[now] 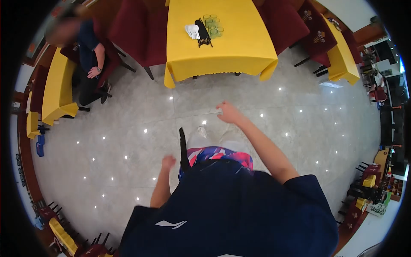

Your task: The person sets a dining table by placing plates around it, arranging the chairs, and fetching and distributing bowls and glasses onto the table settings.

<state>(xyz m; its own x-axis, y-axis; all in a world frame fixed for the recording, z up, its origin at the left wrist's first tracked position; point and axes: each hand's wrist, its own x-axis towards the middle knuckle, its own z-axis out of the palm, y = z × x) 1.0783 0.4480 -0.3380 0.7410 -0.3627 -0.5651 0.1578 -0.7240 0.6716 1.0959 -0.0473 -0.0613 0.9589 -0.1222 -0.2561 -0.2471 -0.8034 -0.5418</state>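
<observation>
My right hand (230, 113) reaches forward over the floor, holding nothing, with its fingers partly stretched and apart. By my left side hangs my left hand (168, 162), small and smeared, so its fingers cannot be made out. A black strap (183, 147) sticks out at my waist near it. Ahead stands a table with a yellow cloth (222, 55). On it lie white spoons (192, 31), a bundle of black chopsticks (203, 33) and several clear glasses (213, 25), all beyond the reach of both hands.
Dark red chairs (282, 25) flank the table on both sides. At the left a seated person (90, 51) is beside another yellow-covered table (58, 90). More chairs and yellow-covered tables (342, 55) line the room's edges. Shiny grey tiles (128, 137) cover the floor.
</observation>
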